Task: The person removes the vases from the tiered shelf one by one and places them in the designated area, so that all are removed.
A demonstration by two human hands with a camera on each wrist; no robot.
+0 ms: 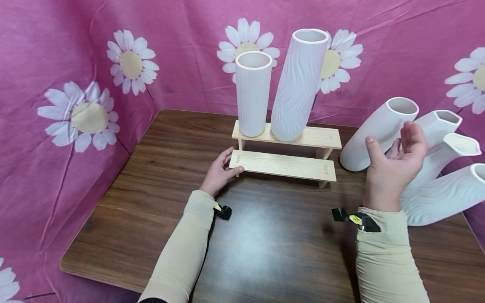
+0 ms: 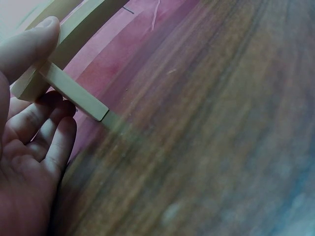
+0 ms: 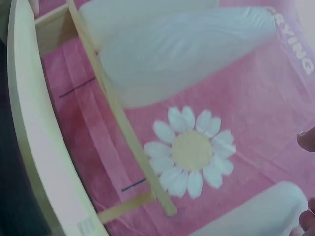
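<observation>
A two-tier pale wooden stand (image 1: 282, 164) sits on the table. My left hand (image 1: 217, 176) holds the left end of its lower board, thumb over the top edge; in the left wrist view the fingers (image 2: 61, 140) curl beneath, beside a stand leg (image 2: 76, 93). On the upper board stand a ribbed white vase (image 1: 253, 99) and a taller wavy white vase (image 1: 299, 90), which looks tilted in the head view. My right hand (image 1: 394, 174) is raised on the right, holding nothing, thumb apart and fingers loosely bent. It overlaps a smooth white vase (image 1: 373, 136) in the head view.
More white vases crowd the right side: a faceted one (image 1: 435, 122), one with a flared mouth (image 1: 454, 145) and a wavy leaning one (image 1: 447, 198). Behind the brown wooden table (image 1: 151, 202) hangs a pink cloth (image 1: 182, 63) with white daisies.
</observation>
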